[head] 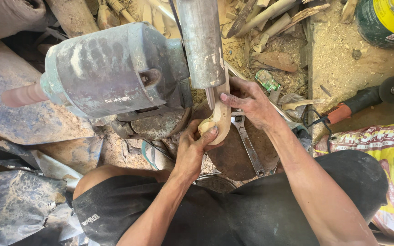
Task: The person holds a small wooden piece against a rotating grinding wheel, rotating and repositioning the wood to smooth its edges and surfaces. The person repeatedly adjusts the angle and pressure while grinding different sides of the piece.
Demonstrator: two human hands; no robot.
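Black-clad lap [233,214] fills six o'clock. At ten o'clock sits a big grey motor [110,68], its dusty guard [201,41] at twelve. At one o'clock a green-and-yellow bucket [384,20], contents unseen. A pale wooden spoon [220,118] lies at centre under the guard: left hand [192,148] grips its bowl, right hand [249,102] pinches its handle. An adjustable wrench [247,143] lies just beside.

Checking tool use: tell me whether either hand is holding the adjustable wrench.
No: the wrench lies untouched below while both the left hand and right hand grip the wooden spoon.
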